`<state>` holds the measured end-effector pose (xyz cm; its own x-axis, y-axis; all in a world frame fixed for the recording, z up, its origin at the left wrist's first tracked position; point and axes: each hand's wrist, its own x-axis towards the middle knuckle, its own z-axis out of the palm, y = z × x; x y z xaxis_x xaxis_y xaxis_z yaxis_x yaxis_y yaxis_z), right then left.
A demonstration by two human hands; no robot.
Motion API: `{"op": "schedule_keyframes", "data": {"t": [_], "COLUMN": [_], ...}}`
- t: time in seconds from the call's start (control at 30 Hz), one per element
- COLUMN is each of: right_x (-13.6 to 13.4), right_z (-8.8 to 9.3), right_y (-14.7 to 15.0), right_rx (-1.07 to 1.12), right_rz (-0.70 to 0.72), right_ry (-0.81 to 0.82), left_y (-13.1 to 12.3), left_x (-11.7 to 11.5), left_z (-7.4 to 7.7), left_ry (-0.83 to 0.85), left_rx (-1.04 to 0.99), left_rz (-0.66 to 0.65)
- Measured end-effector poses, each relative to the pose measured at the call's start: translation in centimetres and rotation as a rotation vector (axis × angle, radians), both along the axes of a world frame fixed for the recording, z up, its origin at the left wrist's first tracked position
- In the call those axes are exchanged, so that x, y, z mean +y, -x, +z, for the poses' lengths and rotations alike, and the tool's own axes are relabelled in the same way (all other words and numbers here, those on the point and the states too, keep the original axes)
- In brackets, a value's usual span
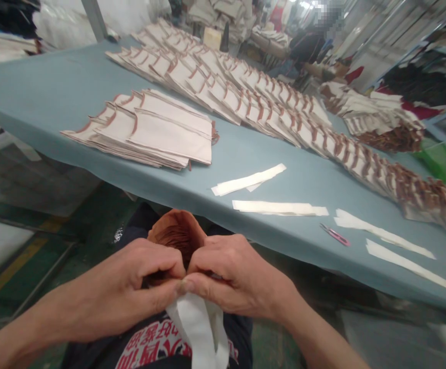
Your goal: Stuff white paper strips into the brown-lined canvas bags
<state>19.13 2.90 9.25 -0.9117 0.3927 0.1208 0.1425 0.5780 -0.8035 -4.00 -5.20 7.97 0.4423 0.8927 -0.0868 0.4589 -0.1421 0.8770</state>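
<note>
Over my lap, my left hand [142,282] and my right hand [238,274] meet with fingers pinched together. Both grip a white fabric strip [198,328], whose loose ends hang down below the thumbs. Just beyond the fingers a bundle of brown fabric pieces [179,223] stands curled, its layers showing at the top. My hands cover the lower part of the bundle, so I cannot tell how the strip passes round it. Underneath lies a dark apron [154,343] with red and white lettering.
The blue-covered table [46,97] carries several white strips [272,206], pink thread snips [335,234] and a stack of cream cloth pieces with brown edging [169,128]. Long overlapping rows of similar pieces [254,107] lie behind. A person [307,48] is farther back.
</note>
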Motion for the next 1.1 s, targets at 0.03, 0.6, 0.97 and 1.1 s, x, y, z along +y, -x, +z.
{"op": "schedule_keyframes", "data": {"t": [0.03,0.6,0.97,1.1], "right_x": [-0.1,-2.0,-1.1,-1.4], "right_z": [-0.3,-0.1,0.3,0.7], "right_y": [0.2,0.3,0.5,0.1], "right_rx": [0.041,0.247,0.236,0.198], "right_rz": [0.004,-0.128,-0.16,-0.178], "right_ry": [0.093,0.307,0.103,0.088], "left_y": [-0.1,-0.4,-0.4,-1.2], "left_x": [0.1,-0.1,1.1,0.4], "left_z": [0.2,-1.4,0.8,1.0], "left_ry": [0.037,0.316,0.095,-0.17], "left_rx": [-0.036,-0.665,-0.396,-0.138], "left_rz": [-0.003,0.0,-0.007,0.048]}}
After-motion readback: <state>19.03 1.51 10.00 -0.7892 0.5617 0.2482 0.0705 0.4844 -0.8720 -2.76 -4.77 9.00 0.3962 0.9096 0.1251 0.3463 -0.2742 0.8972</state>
